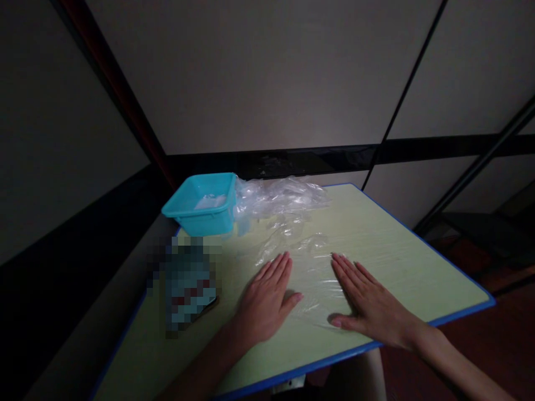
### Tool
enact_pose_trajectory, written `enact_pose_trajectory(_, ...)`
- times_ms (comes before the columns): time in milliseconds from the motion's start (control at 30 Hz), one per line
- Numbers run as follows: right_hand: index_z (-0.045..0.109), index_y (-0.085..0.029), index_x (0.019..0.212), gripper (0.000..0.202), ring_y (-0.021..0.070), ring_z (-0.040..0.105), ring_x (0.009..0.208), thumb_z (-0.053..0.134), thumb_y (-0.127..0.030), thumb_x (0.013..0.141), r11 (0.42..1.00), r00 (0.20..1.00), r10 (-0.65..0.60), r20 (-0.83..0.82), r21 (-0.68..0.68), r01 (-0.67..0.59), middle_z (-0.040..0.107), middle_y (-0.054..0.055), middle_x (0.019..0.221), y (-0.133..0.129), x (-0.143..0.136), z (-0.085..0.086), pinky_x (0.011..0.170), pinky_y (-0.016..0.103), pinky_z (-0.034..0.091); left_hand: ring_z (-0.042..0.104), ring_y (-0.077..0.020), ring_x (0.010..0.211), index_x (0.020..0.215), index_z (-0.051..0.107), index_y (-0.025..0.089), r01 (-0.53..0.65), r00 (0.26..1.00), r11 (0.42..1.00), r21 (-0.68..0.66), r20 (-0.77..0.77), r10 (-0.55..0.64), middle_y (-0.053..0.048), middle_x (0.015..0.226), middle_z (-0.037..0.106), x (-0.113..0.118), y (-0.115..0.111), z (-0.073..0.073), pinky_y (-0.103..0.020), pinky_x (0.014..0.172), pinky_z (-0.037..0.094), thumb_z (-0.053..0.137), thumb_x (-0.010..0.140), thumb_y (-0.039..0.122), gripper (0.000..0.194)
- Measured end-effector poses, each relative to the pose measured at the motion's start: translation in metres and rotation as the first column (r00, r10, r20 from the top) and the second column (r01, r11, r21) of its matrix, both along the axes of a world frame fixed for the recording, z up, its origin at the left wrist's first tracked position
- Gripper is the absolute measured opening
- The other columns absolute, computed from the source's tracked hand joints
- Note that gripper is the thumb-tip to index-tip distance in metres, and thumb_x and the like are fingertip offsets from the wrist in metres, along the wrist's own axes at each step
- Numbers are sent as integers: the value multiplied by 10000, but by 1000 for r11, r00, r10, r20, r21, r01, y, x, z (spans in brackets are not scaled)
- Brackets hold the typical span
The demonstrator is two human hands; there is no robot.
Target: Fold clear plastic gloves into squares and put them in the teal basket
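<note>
A clear plastic bag (311,289) lies spread on the pale yellow table, thin and wrinkled, its outline hard to make out. Flat on its left side rests my left hand (266,301), fingers stretched forward and thumb apart. My right hand (368,306) presses down on the right side in the same way, fingers extended and thumb pointing inward. Neither hand grips anything. Beyond my fingertips, a crumpled heap of clear plastic bags (288,195) sits along the far edge of the table.
A turquoise plastic basin (209,223) stands at the table's far left corner, with something whitish inside. Nearer on the left lies a pixelated, unreadable object (188,289). The table (401,239) has a blue edge. Cabinet panels (267,78) rise behind it.
</note>
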State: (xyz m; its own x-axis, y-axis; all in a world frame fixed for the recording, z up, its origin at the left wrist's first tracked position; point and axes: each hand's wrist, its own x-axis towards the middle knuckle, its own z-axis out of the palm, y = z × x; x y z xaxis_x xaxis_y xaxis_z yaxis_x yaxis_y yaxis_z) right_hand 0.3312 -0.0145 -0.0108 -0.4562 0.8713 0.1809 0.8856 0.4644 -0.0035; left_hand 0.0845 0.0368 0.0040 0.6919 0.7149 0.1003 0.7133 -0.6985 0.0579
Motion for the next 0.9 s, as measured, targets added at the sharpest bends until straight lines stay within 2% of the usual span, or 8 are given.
enact_pose_trajectory(133,-88,-111,1386,960,302,177,1307,368,-676,759,999,1000,3,6,-33,-3,103,154,1444,-3,3,2,1036,486,257,178,-195,1324,1363,237,101,-35,999,999,9,0,35,-94,1442,208,-13,2,-2,-355,1069,212,267,898,487,605)
enact_pose_trajectory(367,-99,-121,1387,984,325,136,1305,415,-664,747,990,1000,2,16,-138,0,49,159,1445,-18,26,7,1026,528,240,166,-220,1326,1361,243,89,-36,999,999,6,-6,36,-110,1446,192,-13,0,-2,-373,1070,205,345,867,494,647)
enact_pose_trajectory(467,-124,-169,1387,938,322,141,1300,434,-612,775,979,999,9,-38,-203,-16,33,124,1453,-23,40,20,1012,525,275,156,-219,1328,1366,227,90,-22,1000,1000,-4,0,22,-110,1448,179,-14,-4,0,-376,1071,203,357,862,491,657)
enact_pose_trajectory(533,-122,-218,1390,847,307,137,1303,411,-551,821,981,996,-22,-82,-196,5,25,87,1460,-19,45,33,1017,522,268,150,-218,1329,1372,212,97,-15,1000,1000,-18,-2,15,-106,1451,165,-15,-9,1,-378,1073,197,373,856,489,667)
enact_pose_trajectory(600,-85,-252,1398,769,287,110,1313,390,-508,850,983,993,-17,-114,-184,-5,19,53,1465,-7,41,47,1041,509,225,144,-213,1331,1375,205,111,-3,1000,999,-32,-1,2,-98,1454,156,-16,-15,2,-378,1076,187,389,850,486,671)
enact_pose_trajectory(700,-46,-249,1405,705,243,81,1330,359,-481,876,967,984,105,-142,-215,-134,19,36,1471,24,19,59,1074,467,164,132,-204,1333,1379,195,133,25,1000,999,-43,19,-24,-82,1459,144,-17,-23,2,-371,1081,178,407,843,484,675)
enact_pose_trajectory(833,5,-211,1409,619,191,87,1337,276,-458,910,900,939,300,-166,-276,-336,82,47,1471,74,-18,51,1091,432,122,128,-203,1334,1383,187,139,31,999,998,-58,42,-28,-81,1459,140,-19,-28,2,-365,1086,172,418,843,479,678)
enact_pose_trajectory(900,36,-189,1409,597,182,86,1338,240,-459,917,885,929,333,-162,-288,-367,92,57,1470,94,-29,41,1091,429,120,122,-202,1335,1384,184,143,33,999,997,-73,43,-30,-79,1461,132,-19,-28,2,-366,1090,162,421,844,474,677)
